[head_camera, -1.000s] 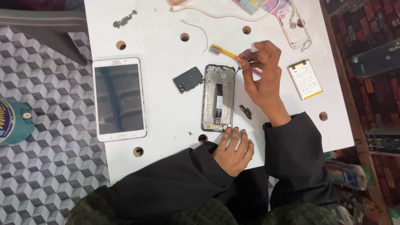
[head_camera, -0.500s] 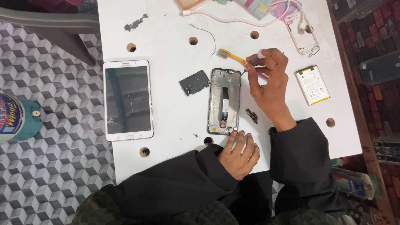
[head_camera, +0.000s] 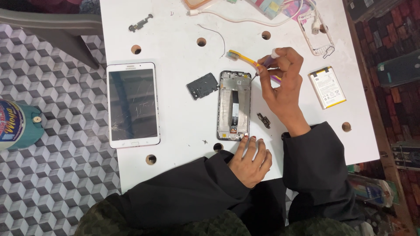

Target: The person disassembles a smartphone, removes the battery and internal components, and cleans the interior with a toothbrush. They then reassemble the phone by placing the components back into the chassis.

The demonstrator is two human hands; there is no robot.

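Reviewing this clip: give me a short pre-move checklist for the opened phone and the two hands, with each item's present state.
1. Left hand steadies the opened phone at its bottom edge: ok.
2. Right hand grips a thin tool over the phone's top right corner: ok.
3. Tool tip seated on a screw: cannot tell, too small.
4. Black cover plate lies apart from the phone: ok.
5. Battery lies out of the phone, to the right: ok.
6. Yellow toothbrush lies under the right hand, close to the work: not ok.
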